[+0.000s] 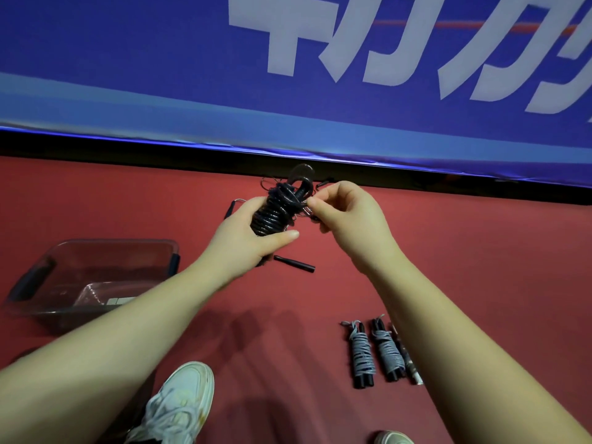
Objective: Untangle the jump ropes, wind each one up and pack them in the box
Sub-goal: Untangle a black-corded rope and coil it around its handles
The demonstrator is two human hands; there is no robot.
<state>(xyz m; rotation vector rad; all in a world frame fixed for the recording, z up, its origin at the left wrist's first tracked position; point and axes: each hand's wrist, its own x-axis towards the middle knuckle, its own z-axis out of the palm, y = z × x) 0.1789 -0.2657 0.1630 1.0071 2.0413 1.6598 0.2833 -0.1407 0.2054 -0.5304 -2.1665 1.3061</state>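
My left hand [246, 233] grips a black jump rope [275, 210] wound in tight coils around its handles, held up over the red floor. My right hand [344, 213] pinches the loose end of that rope beside the coil's top. Behind the bundle more thin rope [270, 182] lies tangled on the floor, with a black handle [229, 209] at its left. Another black handle [294, 263] lies below my left hand. Two wound grey ropes [362, 350] [388, 349] and a third thin bundle [406, 358] lie side by side at the lower right. The clear plastic box [105, 251] stands at the left.
A blue banner with white lettering [320, 75] runs across the back, its lower edge just behind the ropes. My white shoe [179, 402] is at the bottom centre and another shoe tip [392, 438] at the bottom right. A label or card [120, 301] lies inside the box.
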